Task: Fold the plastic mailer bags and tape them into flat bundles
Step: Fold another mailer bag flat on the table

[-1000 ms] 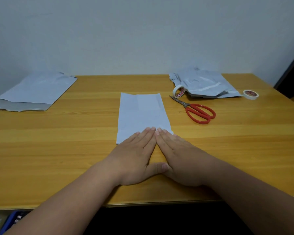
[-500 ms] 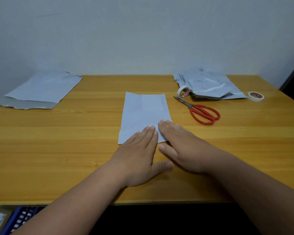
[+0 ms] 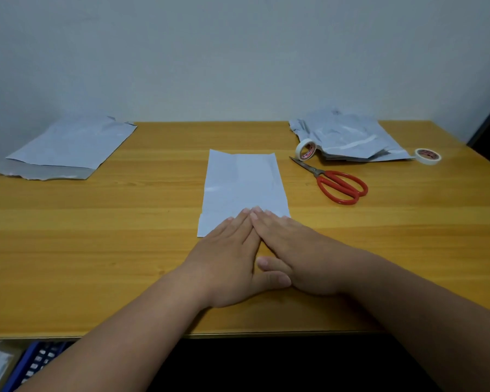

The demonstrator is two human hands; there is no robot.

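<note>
A folded grey plastic mailer bag (image 3: 242, 185) lies flat in the middle of the wooden table (image 3: 96, 250), long side pointing away from me. My left hand (image 3: 229, 256) and my right hand (image 3: 292, 250) lie side by side with straight fingers, pressing down on the bag's near end. The fingertips meet near the bag's middle line and my thumbs overlap on the table in front of it. The near edge of the bag is partly hidden under my fingers.
Flat mailer bags (image 3: 68, 148) lie at the back left, and a pile of crumpled mailers (image 3: 348, 137) at the back right. A tape roll (image 3: 306, 149) leans on that pile, another tape roll (image 3: 427, 156) lies further right. Red-handled scissors (image 3: 340, 183) lie right of the folded bag.
My right hand slid forward onto the bag half a second ago and has now come back beside my left hand, fingertips together again on the near end.
</note>
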